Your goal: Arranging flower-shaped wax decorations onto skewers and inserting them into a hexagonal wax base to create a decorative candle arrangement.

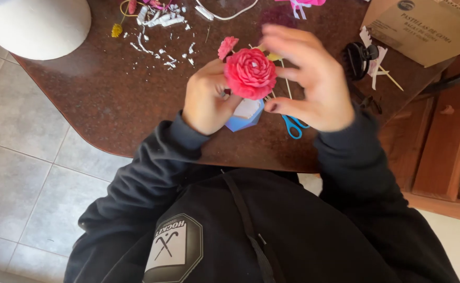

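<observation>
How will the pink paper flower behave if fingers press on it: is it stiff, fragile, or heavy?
The pink flower is probably light: the left hand holds it up from below with ease. Its thin layered petals look easy to crush, so the right hand should touch it gently. It would likely tip if set down on the table.

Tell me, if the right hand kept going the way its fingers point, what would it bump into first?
Probably the pink rose. The right hand points its fingers leftward at it, almost touching already, though depth is hard to judge. The left hand holds the rose from the other side.
</observation>
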